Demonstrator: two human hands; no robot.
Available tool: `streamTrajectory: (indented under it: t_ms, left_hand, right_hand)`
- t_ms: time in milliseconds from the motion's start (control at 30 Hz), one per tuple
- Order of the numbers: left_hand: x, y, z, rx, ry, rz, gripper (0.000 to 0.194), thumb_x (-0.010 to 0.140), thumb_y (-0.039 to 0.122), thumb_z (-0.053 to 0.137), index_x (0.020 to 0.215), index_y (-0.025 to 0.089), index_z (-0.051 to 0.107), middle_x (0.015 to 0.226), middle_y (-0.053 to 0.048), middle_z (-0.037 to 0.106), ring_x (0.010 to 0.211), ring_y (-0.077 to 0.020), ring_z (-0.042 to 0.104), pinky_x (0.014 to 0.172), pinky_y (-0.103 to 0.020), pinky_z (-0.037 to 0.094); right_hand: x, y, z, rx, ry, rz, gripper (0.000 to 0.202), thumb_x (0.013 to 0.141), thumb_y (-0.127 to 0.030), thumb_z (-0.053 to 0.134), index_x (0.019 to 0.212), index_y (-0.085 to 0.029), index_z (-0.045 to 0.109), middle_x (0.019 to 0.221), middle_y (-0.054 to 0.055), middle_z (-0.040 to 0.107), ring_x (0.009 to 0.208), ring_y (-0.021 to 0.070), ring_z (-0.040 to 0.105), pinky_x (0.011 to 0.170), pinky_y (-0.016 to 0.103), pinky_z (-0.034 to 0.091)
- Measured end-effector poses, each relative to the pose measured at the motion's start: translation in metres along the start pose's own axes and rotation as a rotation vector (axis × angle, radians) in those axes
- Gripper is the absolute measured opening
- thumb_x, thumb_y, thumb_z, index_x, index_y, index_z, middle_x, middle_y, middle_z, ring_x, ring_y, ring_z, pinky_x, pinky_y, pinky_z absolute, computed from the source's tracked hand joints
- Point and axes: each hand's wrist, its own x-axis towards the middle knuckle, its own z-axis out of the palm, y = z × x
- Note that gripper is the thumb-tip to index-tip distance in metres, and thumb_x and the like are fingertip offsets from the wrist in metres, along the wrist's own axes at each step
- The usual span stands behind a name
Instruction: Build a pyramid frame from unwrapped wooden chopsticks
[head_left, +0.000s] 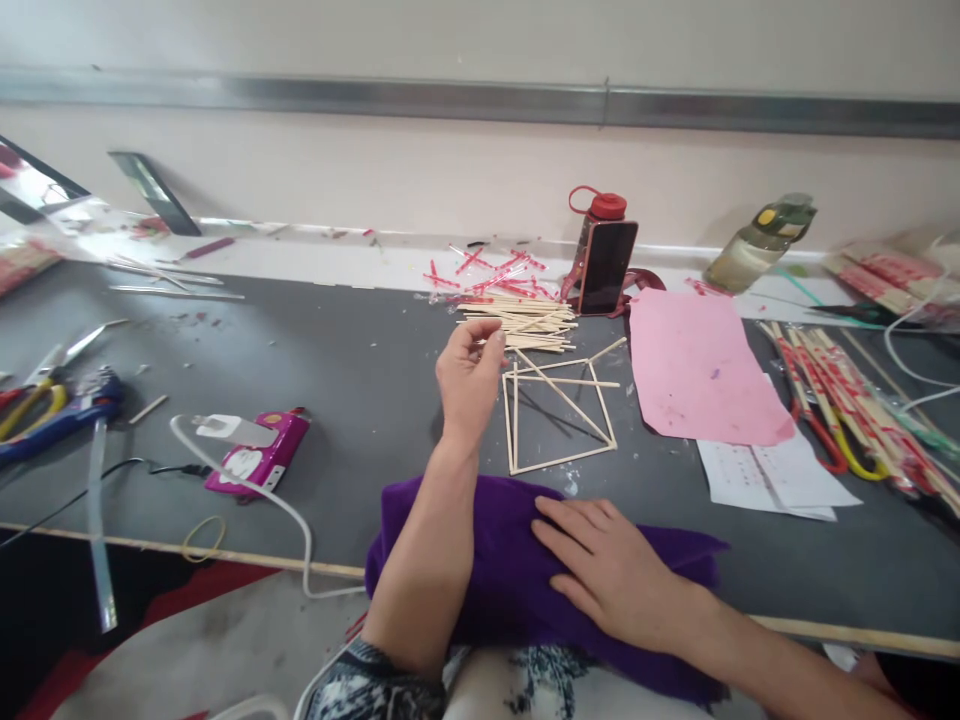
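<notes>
My left hand (471, 385) is raised in front of the pile of thin wooden sticks (536, 322), its fingers curled and the thumb near the fingertips; whatever they hold, if anything, is too small to name. My right hand (600, 560) lies flat with its fingers spread on a purple cloth (510, 560) at the table's front edge. Beyond the cloth stands a frame of joined sticks (564, 462), with some sticks crossing it at a slant. Pink-and-clear wrapper scraps (495, 268) lie behind the stick pile.
A phone (608, 268) leans on a red-capped bottle (607, 206). Pink sheet (712, 370), papers (772, 480) and wrapped sticks (855, 400) lie right. A magenta device (262, 455) with a white cable, a glue gun (75, 410) and pliers (45, 405) lie left.
</notes>
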Motion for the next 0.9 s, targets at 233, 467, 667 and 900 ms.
streamTrajectory:
  t_ms: [233,467,667,900]
  left_hand:
    - [0.007,0.003,-0.019,0.46,-0.24,-0.043,0.025,0.079,0.038,0.056,0.071,0.017,0.066,0.063,0.001,0.061,0.057,-0.0095,0.051,0.054,-0.021,0.036]
    - [-0.003,0.002,-0.03,0.731,-0.503,-0.244,0.037,0.076,0.051,0.054,0.069,0.019,0.071,0.062,-0.002,0.064,0.058,-0.0133,0.054,0.055,-0.024,0.036]
    - [-0.003,0.001,-0.023,0.749,-0.664,-0.316,0.039,0.072,0.054,0.057,0.073,0.018,0.073,0.061,-0.002,0.064,0.058,-0.013,0.053,0.056,-0.023,0.037]
    - [-0.005,-0.004,-0.02,0.789,-0.688,-0.297,0.035,0.072,0.05,0.058,0.071,0.018,0.073,0.061,-0.002,0.065,0.058,-0.0128,0.052,0.056,-0.024,0.035]
  right_hand:
    - [-0.008,0.02,0.001,0.051,0.104,0.002,0.039,0.089,-0.029,0.051,0.126,-0.017,0.054,0.13,0.016,0.055,0.11,0.0256,0.054,0.088,0.045,0.046]
    - [-0.009,0.022,0.003,0.111,0.118,0.014,0.037,0.09,-0.028,0.051,0.125,-0.018,0.054,0.13,0.014,0.055,0.11,0.0249,0.054,0.09,0.045,0.046]
    - [-0.005,0.031,-0.011,0.217,0.184,0.064,0.032,0.093,-0.022,0.047,0.124,-0.019,0.052,0.119,0.009,0.062,0.107,0.0191,0.056,0.091,0.036,0.048]
    - [0.02,0.052,-0.011,-0.076,0.299,0.035,0.022,0.092,-0.019,0.05,0.11,-0.018,0.062,0.102,0.007,0.068,0.09,0.0176,0.062,0.08,0.032,0.048]
